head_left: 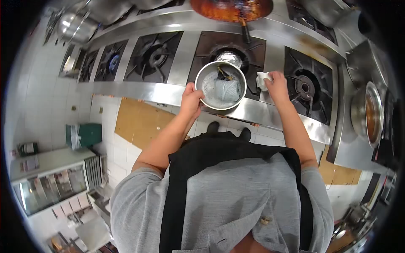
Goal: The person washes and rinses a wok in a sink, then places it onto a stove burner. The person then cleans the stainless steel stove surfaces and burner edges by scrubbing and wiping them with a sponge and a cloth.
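Observation:
My left hand (192,99) grips the rim of a round metal bowl (205,95) at its left side, holding it over the front edge of the stove. Inside the bowl lie a folded grey-blue cloth (228,90), a small dark-and-yellow item (224,73) I cannot make out, and what looks like soapy water. To the right, my right hand (276,84) is closed around a crumpled white cloth (262,80), which rests against the steel strip between two burners. Foil (229,59) covers the middle of the burner just behind the bowl.
The steel stove (177,63) runs across, with a right burner (304,86) and a left burner (157,57). A browned wok (232,10) with a dark handle sits behind. At right stands a metal pot (368,114); cardboard (135,120) covers the floor.

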Tool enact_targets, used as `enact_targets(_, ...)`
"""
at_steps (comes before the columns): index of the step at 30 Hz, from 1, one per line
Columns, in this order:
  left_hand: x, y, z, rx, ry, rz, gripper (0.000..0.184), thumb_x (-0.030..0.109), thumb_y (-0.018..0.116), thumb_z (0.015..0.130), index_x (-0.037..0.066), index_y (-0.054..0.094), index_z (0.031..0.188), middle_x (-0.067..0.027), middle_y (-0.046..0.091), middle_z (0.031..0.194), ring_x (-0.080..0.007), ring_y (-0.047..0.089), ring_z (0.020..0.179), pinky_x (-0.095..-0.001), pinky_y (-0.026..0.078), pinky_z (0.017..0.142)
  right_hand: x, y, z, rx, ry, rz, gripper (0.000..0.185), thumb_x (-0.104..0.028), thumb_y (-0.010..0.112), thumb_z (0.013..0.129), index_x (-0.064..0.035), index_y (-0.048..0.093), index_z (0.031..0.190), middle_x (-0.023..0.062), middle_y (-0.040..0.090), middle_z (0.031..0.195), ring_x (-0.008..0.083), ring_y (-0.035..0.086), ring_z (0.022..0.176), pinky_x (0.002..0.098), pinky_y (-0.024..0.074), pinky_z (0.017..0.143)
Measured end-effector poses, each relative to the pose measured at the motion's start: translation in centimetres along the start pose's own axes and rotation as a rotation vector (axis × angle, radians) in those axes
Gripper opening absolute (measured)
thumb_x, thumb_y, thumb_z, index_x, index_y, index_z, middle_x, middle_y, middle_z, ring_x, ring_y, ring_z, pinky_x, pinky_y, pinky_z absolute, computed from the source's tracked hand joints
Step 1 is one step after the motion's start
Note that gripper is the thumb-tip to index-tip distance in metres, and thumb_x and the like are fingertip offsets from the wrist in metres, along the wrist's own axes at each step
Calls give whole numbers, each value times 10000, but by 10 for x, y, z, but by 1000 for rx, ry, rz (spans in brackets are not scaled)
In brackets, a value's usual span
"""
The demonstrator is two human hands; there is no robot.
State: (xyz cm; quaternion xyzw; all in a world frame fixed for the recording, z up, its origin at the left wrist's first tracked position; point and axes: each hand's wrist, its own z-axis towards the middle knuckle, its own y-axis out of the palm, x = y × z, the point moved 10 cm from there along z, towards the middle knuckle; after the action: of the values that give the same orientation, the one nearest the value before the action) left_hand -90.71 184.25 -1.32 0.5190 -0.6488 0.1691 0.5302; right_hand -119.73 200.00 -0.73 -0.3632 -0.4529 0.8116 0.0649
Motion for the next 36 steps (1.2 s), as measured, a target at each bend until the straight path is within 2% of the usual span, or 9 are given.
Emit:
enact_targets(3, -5, -6, -1, 38, 25, -63, 234, -78, 475, 657, 120, 367, 718, -27, 461, 631, -145, 452, 423, -280, 369, 309, -96, -56, 9, 91, -279, 50, 155, -153, 615, 783, -81, 610, 921, 114, 611, 905, 330, 576, 863, 399, 472, 751)
enact_targets(4, -12, -8, -1, 5, 20, -74, 235, -80, 474, 657, 120, 368, 719, -25, 464, 633, -140, 459, 428, -284, 396, 316, -138, -44, 2, -169, -242, 249, 112, -144, 580, 799, -99, 620, 893, 108, 614, 893, 307, 581, 867, 395, 474, 751)
enact_targets(9, -24, 13, -10, -79, -15, -112, 231, -76, 486, 668, 119, 370, 711, -12, 466, 630, -108, 456, 451, -258, 430, 332, -182, 18, -17, -362, -292, -415, 130, -214, 620, 768, -93, 618, 814, 110, 626, 817, 286, 593, 838, 383, 489, 697)
enact_targets(13, -35, 20, -12, -167, -47, -121, 224, -63, 500, 678, 118, 373, 712, -12, 470, 636, -120, 473, 464, -271, 444, 337, -184, 29, -23, -420, -321, -525, 84, -146, 628, 727, -82, 602, 776, 92, 629, 821, 262, 602, 828, 381, 493, 686)
enact_targets(19, -48, 25, -15, -235, -150, -79, 222, -67, 481, 679, 109, 397, 784, -37, 491, 683, -148, 514, 478, -309, 493, 373, -170, -36, -26, -175, -89, 49, 120, -94, 595, 747, -29, 525, 821, 118, 630, 852, 303, 607, 777, 373, 483, 674)
enact_targets(22, -49, 30, -14, -246, -190, -64, 216, -54, 499, 683, 114, 374, 738, -28, 462, 645, -142, 497, 482, -299, 480, 375, -143, -40, -38, 27, 29, 614, 139, -49, 548, 789, -26, 442, 877, 150, 588, 789, 263, 574, 701, 345, 462, 673)
enact_targets(25, -41, 36, -12, -194, -145, 9, 218, -57, 493, 687, 114, 372, 748, -30, 459, 646, -151, 498, 482, -310, 491, 385, -139, -51, -48, 147, 62, 552, 157, -10, 541, 819, -34, 411, 903, 107, 588, 895, 114, 528, 776, 240, 432, 684)
enact_targets(29, -50, 45, -10, -300, -184, 65, 212, -53, 491, 695, 112, 371, 753, -32, 466, 657, -151, 514, 509, -318, 510, 407, -133, -53, -52, 241, 117, 643, 193, 0, 573, 820, -48, 427, 938, 57, 523, 806, 115, 518, 730, 266, 438, 631)
enact_targets(36, -54, 45, -10, -288, -197, 103, 197, -27, 492, 725, 104, 371, 808, -54, 502, 736, -156, 559, 598, -337, 544, 454, -122, -4, -70, -62, 157, 610, 221, -45, 631, 769, -49, 460, 909, 42, 531, 764, 129, 551, 695, 277, 454, 608)
